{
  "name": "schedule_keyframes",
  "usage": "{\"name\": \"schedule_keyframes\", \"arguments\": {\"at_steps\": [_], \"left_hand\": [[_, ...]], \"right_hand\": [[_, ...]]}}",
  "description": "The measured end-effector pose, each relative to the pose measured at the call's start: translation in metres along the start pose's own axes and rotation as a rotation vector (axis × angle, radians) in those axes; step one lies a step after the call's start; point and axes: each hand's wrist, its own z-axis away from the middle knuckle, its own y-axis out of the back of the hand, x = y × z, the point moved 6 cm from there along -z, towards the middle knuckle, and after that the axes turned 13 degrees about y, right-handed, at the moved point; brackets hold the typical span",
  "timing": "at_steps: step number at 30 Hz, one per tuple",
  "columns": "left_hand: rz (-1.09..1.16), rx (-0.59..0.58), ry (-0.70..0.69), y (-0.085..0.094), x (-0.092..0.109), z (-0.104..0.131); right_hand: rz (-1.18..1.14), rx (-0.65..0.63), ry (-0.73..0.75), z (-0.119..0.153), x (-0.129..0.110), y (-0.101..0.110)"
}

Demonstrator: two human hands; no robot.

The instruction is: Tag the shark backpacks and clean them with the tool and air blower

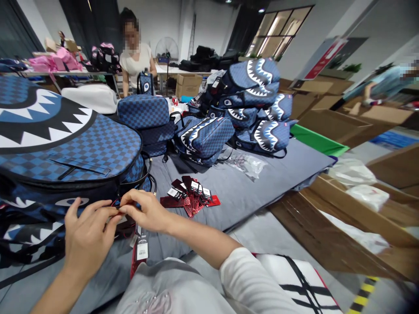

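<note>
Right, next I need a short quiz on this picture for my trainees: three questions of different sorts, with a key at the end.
1. Choose one. The spread-out red and black tags lie:
(a) on the grey table
(b) inside a cardboard box
(c) on the floor

2. True or false? The person's left hand and right hand are far apart.

3. Fill in the missing word. Across the big blue checked bag runs a printed row of white, pointed ____.

Key:
1. (a)
2. False; the two hands are close together, in front of the bag.
3. teeth
</note>
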Motion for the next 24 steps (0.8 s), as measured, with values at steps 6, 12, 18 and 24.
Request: {"name": "schedule_keyframes", "arguments": {"at_steps": [6,12,18,24], "left_hand": [[-0.019,-0.001,-0.02,-0.002,0.001,0.0],[0.008,-0.088,-0.02,-0.008,0.003,0.001],[0.001,-0.06,0.011,-0.004,0.006,-0.001],[-0.058,-0.031,0.027,-0.004,0.006,-0.002]], "right_hand": [[0.01,-0.048,-0.045,0.003,0.004,-0.001],[-0.012,-0.012,-0.076,0.007,0.006,0.002],[-0.088,0.05,-0.1,0.01,0.008,0.003],[-0.189,0.128,-0.116,0.013,0.01,0.004]]}}
